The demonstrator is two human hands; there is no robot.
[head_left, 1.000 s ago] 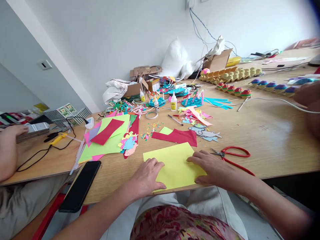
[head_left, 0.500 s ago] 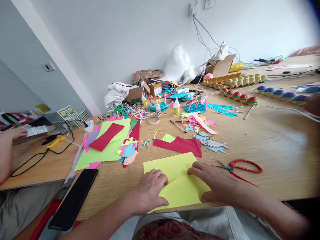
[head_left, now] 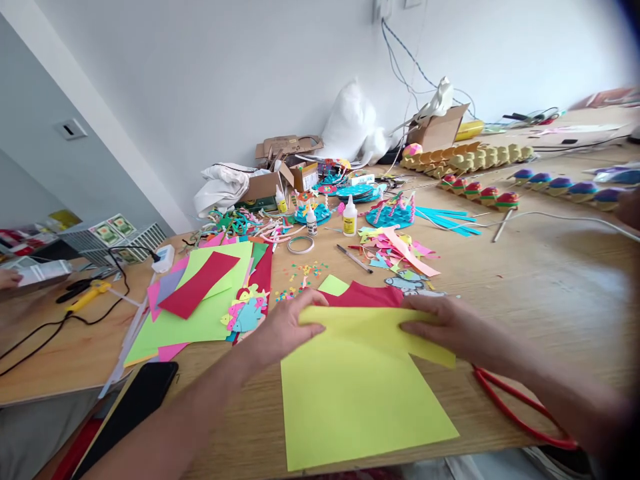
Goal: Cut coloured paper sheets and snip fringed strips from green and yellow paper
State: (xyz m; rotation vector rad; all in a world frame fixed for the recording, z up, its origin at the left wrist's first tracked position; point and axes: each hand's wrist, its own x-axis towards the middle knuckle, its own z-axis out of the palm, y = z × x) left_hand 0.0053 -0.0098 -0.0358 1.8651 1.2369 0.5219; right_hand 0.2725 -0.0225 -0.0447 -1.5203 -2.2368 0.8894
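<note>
The broad, light-brown wooden bench (head_left: 545, 293) is occupied at left by a flat pile of lime-green, pink and lilac paper (head_left: 175, 333), whose sheets cannot be counted; nearer the middle, at the bench's front edge, one large sheet of bright yellow paper (head_left: 360, 400) is spread, its far edge raised and a bent flap shown beneath the right hand (head_left: 440, 323); whether the flap belongs to the same sheet cannot be told.

That far edge is gripped at both ends, at one by the left hand (head_left: 290, 323), at the other by the right, thumbs on the near side, fingers behind; the step in hand is judged to be the bending or turning of the paper; for the next move, an even pinch and level edges are judged to be called for, lest a skewed crease be made.

Two rows of painted carton cups are seen, five red-topped cups (head_left: 473, 189) and five purple-topped cups (head_left: 565, 185); two crimson paper pieces are counted, one strip laid on the pile (head_left: 200, 285), one partly hidden just beyond the yellow sheet (head_left: 367, 297); one black phone (head_left: 130, 413) and one pair of red-handled scissors (head_left: 557, 443), blades hidden by the right forearm, are found; three small glue bottles (head_left: 350, 219) are stood upright; one slim pen (head_left: 355, 259) is laid near them; the tiny paper confetti (head_left: 307, 270) is too fine to be counted.
</note>
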